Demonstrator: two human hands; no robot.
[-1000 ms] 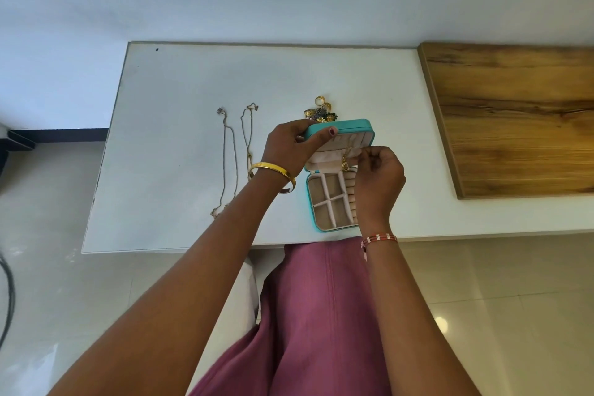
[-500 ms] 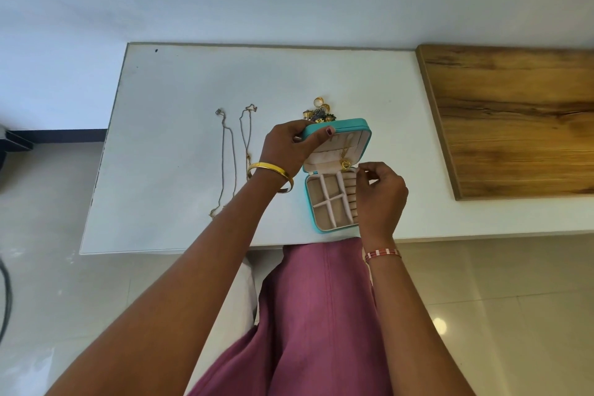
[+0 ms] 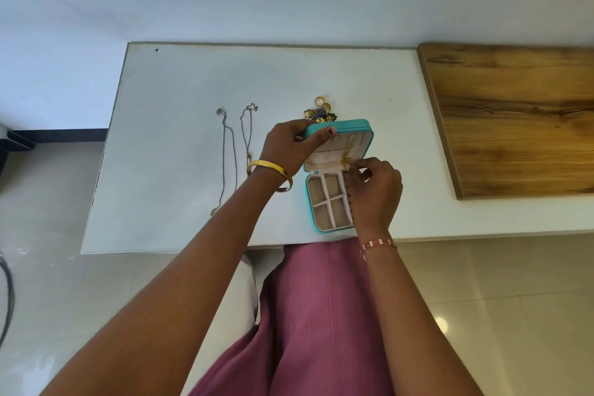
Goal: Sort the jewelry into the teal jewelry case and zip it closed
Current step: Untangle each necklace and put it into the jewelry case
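I find the case (image 3: 337, 177) open at the near table (image 3: 180, 151) edge, lid upright. My left hand (image 3: 291, 148) grips the lid's top corner. My right hand (image 3: 374, 190) pinches a gold necklace (image 3: 346, 158) hanging down the lid lining, just above the fingertips. Two chains (image 3: 234, 154) lie well left, long axes toward me; the left hand is nearer. A ring heap (image 3: 319, 113) sits behind the lid.

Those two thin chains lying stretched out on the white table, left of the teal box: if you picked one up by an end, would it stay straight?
Probably not. The two chains lie in thin, slightly wavy lines on the table, which suggests fine, floppy links that would dangle and swing. They look light for their length. Lying close together, they might tangle if lifted carelessly.
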